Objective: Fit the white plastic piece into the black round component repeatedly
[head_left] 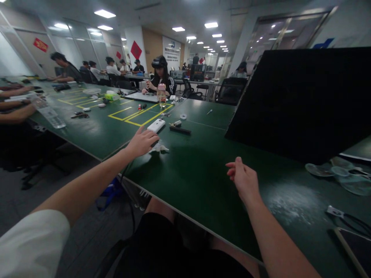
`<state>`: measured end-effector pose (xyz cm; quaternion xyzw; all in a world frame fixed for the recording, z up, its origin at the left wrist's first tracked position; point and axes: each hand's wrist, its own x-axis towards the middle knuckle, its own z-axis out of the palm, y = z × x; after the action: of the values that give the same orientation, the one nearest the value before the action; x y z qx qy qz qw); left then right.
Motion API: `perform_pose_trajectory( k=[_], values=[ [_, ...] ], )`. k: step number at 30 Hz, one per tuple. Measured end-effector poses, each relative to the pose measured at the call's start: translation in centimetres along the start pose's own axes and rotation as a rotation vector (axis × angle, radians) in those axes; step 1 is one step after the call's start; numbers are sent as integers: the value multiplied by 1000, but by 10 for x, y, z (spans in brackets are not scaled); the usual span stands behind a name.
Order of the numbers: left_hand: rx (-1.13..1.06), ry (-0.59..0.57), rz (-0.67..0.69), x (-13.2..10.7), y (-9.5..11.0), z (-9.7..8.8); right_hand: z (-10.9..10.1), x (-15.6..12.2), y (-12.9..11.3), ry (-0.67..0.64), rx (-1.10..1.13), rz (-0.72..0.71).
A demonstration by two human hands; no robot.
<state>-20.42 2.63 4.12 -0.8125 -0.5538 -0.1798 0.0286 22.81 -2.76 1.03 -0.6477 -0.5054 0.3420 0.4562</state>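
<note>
My left hand (142, 142) reaches over the green table with its fingers spread and slightly bent. Just under its fingertips lies a small white crumpled thing (159, 148), whose kind I cannot make out; whether the fingers touch it I cannot tell. Right behind this hand is a white box-shaped device (156, 125), like a power bank. My right hand (245, 180) hovers above the table on the right, thumb up, fingers loosely curled and apart from the thumb. Nothing shows in it.
A large black panel (298, 100) stands tilted at the right. Near it are clear fan blades (342, 172), a cable (348, 218) and a phone-like slab (355, 247). Beyond my left hand are a dark bar (180, 130), a tape roll (183, 116) and a bottle (161, 96). A person sits opposite.
</note>
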Motion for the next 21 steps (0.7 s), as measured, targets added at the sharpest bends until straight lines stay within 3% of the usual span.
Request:
perform_pose_trajectory(
  k=[5,8,13,21],
  values=[
    [-238,309,-550,6,-22,26,-2,0,1,9,9,-8],
    [-471,342,-707,16,-18,50,-3,0,2,27,15,-17],
    [-515,204,-663,38,18,80,-4,-1,5,45,39,-43],
    [-551,-25,-295,85,111,111,-16,4,7,171,292,55]
  ],
)
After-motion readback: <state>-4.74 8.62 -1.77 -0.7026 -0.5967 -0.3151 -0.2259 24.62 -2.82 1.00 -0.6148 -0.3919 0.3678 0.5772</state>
